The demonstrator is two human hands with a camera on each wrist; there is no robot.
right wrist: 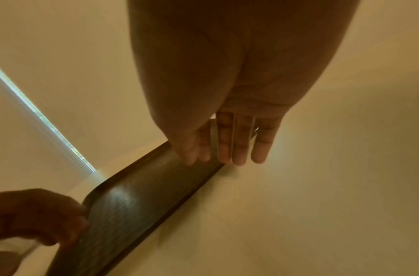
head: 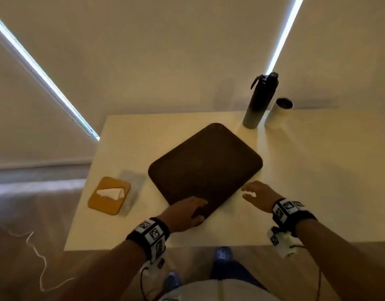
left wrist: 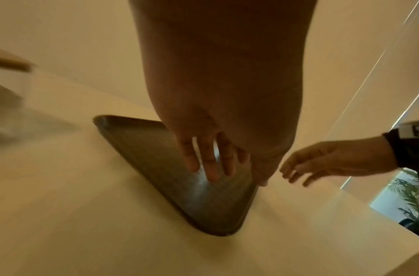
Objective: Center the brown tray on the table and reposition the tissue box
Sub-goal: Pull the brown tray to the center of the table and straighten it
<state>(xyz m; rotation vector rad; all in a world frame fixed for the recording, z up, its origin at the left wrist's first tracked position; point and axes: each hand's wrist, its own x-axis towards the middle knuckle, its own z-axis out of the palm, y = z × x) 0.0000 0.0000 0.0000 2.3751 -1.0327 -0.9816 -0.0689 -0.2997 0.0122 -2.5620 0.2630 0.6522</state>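
Note:
The brown tray lies at a slant on the white table, one corner pointing toward me. My left hand rests on that near corner, and its straight fingers lie on the tray with the thumb at the rim. My right hand is open with straight fingers at the right edge of the tray; whether it touches is unclear. The tissue box has a tan lid and a white tissue. It sits near the table's left edge, apart from both hands.
A tall black bottle and a white cylinder cup stand at the back of the table, just beyond the tray's far corner. The table's left edge runs close to the tissue box. A white cable lies on the floor at the left.

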